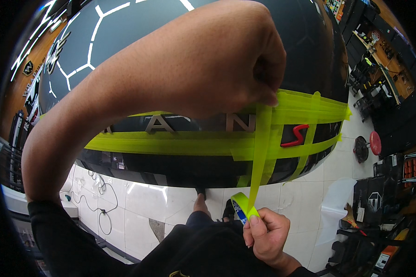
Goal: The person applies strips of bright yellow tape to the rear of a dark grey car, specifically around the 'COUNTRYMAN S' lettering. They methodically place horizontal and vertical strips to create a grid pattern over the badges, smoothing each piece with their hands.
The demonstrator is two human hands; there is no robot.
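Note:
A roll of yellow-green masking tape (240, 206) is gripped between the thumb and fingers of my right hand (266, 234), low in front of my body. From it a strip of tape (260, 159) runs upward, pulled taut, to the dark car panel (189, 170). My left hand (245, 60) reaches across the panel, its fingers pinched at the strip's upper end beside the taped band. Bronze-coloured raised letters (240, 123) stand left of the strip. To its right a red letter emblem (295, 135) is framed by tape. My left forearm hides part of the lettering.
Tool shelves and a workbench (386, 69) line the right side. A red round stool (375, 143) stands on the white tiled floor (300, 203). Clear plastic film (335, 207) lies near the dark boxes. A thin cable (101, 210) loops over the floor at left.

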